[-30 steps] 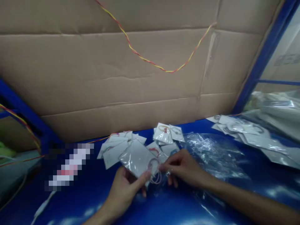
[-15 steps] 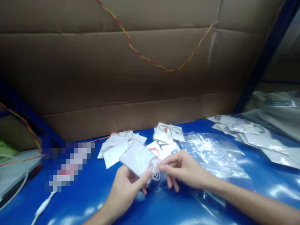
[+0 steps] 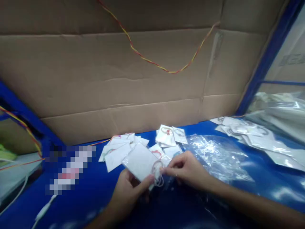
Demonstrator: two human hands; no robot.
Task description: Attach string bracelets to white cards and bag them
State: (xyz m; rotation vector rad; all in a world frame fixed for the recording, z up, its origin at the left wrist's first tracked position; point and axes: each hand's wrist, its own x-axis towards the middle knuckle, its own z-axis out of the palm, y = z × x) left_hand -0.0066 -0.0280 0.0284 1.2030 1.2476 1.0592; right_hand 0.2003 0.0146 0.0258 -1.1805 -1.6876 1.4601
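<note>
My left hand is closed on a white square card, thumb on top and fingers underneath. At the card's right corner lies a thin, pale looped cord, perhaps a bracelet, close to my left thumb. Thumb and forefinger of my right hand pinch together at this cord, and its other fingers are curled under. Blur hides exactly what sits between the right fingertips. Just behind the card are several white cards and a pair of carded bracelets, one with a red piece.
Clear plastic bags are spread right of my hands on the blue tabletop. Farther right are more bagged cards. A cardboard wall with a hanging red-yellow wire closes the back. A white cable runs at left.
The lower fingers of my right hand have curled inward, and its fingertips have shifted slightly at the cord. The left hand and card stay nearly in place. Light on the table is dimmer.
</note>
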